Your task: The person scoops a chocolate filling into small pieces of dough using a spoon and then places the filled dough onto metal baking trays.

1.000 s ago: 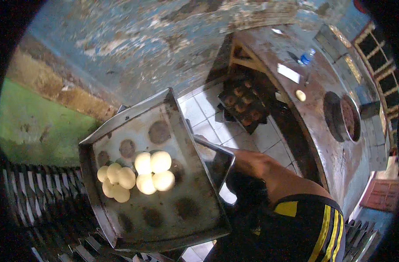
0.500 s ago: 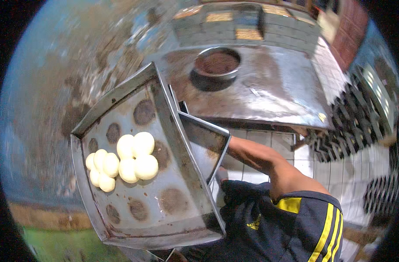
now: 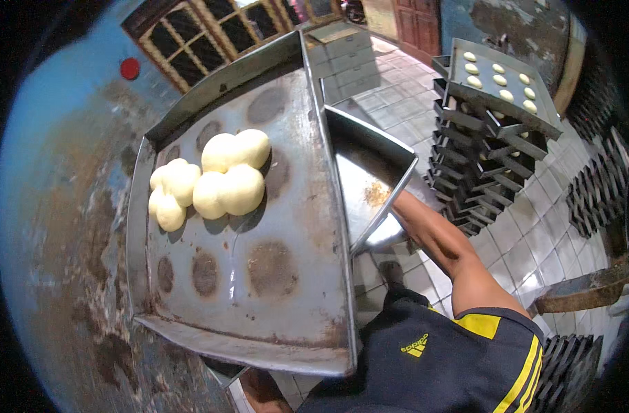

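A large metal baking tray (image 3: 307, 275) is held up in front of me, tilted. On it lie a cluster of bigger pale dough balls (image 3: 232, 175) and, left of that, a cluster of smaller dough balls (image 3: 171, 189), stuck together. Dark round stains mark its bottom. Beneath it a second metal tray (image 3: 369, 175) sticks out crosswise to the right. My right forearm (image 3: 431, 224) reaches to that lower tray's outer edge; the hand is hidden behind it. My left forearm (image 3: 263, 392) shows below the top tray's near edge, its hand covered by the trays. No fingers are visible.
At the right a tall crosswise stack of trays (image 3: 465, 165) carries a top tray (image 3: 545, 117) with several spaced dough balls. More stacked dark trays (image 3: 596, 186) stand farther right. A wooden bench (image 3: 582, 289) is near me. A worn blue wall (image 3: 73, 206) borders the left.
My view has swung right; the table with the round pan has left the picture, and the tray stack with dough balls shows. The held trays stay with me, appearing nearer and higher.
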{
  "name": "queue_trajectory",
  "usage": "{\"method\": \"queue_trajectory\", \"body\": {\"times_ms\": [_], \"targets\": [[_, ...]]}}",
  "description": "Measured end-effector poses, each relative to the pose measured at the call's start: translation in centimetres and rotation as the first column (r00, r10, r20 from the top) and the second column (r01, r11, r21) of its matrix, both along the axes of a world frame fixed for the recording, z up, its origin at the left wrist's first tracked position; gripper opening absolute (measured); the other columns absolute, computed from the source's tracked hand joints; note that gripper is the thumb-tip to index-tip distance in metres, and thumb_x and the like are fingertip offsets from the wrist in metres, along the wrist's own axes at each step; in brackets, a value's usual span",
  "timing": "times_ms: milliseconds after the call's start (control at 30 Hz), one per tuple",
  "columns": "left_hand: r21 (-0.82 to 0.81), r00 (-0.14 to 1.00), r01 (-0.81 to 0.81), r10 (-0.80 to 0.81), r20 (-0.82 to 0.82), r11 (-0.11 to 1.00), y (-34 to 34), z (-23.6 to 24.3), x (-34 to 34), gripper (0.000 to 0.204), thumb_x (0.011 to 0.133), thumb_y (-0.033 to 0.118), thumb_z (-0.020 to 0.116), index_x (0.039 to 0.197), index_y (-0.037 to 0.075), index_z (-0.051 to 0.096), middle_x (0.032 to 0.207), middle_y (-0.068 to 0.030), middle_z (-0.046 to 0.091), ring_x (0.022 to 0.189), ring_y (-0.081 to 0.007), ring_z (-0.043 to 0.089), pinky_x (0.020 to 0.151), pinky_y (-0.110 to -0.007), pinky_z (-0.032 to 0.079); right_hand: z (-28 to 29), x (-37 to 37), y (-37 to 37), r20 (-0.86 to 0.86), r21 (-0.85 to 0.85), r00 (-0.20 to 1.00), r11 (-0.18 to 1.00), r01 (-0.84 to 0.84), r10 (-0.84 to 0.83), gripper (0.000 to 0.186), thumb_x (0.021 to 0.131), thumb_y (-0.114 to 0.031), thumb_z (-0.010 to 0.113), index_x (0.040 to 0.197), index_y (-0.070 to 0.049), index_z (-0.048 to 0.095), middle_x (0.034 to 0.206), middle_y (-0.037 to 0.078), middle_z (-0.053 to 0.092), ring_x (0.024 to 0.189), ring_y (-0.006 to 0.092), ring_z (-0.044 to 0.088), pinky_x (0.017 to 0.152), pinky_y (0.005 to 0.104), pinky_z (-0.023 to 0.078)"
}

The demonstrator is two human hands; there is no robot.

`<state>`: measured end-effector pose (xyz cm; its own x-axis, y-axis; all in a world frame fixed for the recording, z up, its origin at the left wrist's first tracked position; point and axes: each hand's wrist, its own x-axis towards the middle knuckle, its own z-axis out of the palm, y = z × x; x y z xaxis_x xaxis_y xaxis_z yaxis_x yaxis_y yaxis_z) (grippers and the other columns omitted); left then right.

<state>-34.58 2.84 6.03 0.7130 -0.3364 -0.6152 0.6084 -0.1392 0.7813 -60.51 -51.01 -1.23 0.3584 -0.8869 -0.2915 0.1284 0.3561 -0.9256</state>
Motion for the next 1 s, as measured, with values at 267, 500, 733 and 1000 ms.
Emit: {"method": "queue_trajectory", "body": {"times_ms": [267, 500, 733, 1000], "targets": [[0.568, 0.58, 0.365, -0.657, 0.481, 0.738, 13.7, 6.1, 5.9, 0.034, 0.098, 0.035, 0.055, 0.116, 0.007, 0.06, 0.116, -0.0062, 0.06, 0.109, -0.0223, 0.055, 0.098, -0.035, 0.042, 2.6, 1.7, 17.3, -0.09, -0.028, 0.983, 0.987, 0.16, -0.162, 0.04, 0.106, -0.037, 0.048, 0.105, 0.001, 0.062, 0.093, 0.009, 0.068, 0.083, 0.0191, 0.061, 0.076, 0.038, 0.048], [-0.087, 0.942, 0.334, -0.33, 0.06, 0.938, 8.1, 0.2, 16.2, 0.049, 0.097, 0.045, 0.052, 0.128, 0.006, 0.05, 0.126, -0.0099, 0.055, 0.117, -0.0255, 0.052, 0.104, -0.038, 0.039, 2.5, 2.4, 23.8, -0.171, -0.041, 0.959, 0.974, 0.223, -0.226, 0.04, 0.106, -0.035, 0.047, 0.102, 0.001, 0.063, 0.091, 0.008, 0.069, 0.081, 0.0187, 0.061, 0.074, 0.0376, 0.048], [-0.22, 0.928, 0.37, -0.372, 0.033, 0.903, -2.3, -4.8, 23.2, 0.065, 0.096, 0.055, 0.049, 0.139, 0.006, 0.04, 0.137, -0.0136, 0.049, 0.125, -0.0288, 0.049, 0.109, -0.04, 0.037, 0.7, 2.9, 24.4, -0.255, -0.099, 0.934, 0.967, 0.234, -0.252, 0.04, 0.107, -0.033, 0.047, 0.099, 0.002, 0.064, 0.089, 0.008, 0.069, 0.08, 0.0184, 0.061, 0.073, 0.0372, 0.047], [-0.356, 0.914, 0.365, -0.404, -0.042, 0.86, -4.8, -7.7, 28.8, 0.085, 0.095, 0.066, 0.046, 0.151, 0.005, 0.029, 0.149, -0.0177, 0.043, 0.134, -0.0324, 0.045, 0.115, -0.043, 0.034, -1.1, 1.2, 25.3, -0.354, -0.126, 0.902, 0.969, 0.215, -0.246, 0.04, 0.107, -0.031, 0.047, 0.095, 0.002, 0.066, 0.087, 0.008, 0.069, 0.077, 0.018, 0.061, 0.071, 0.0367, 0.047]]}}
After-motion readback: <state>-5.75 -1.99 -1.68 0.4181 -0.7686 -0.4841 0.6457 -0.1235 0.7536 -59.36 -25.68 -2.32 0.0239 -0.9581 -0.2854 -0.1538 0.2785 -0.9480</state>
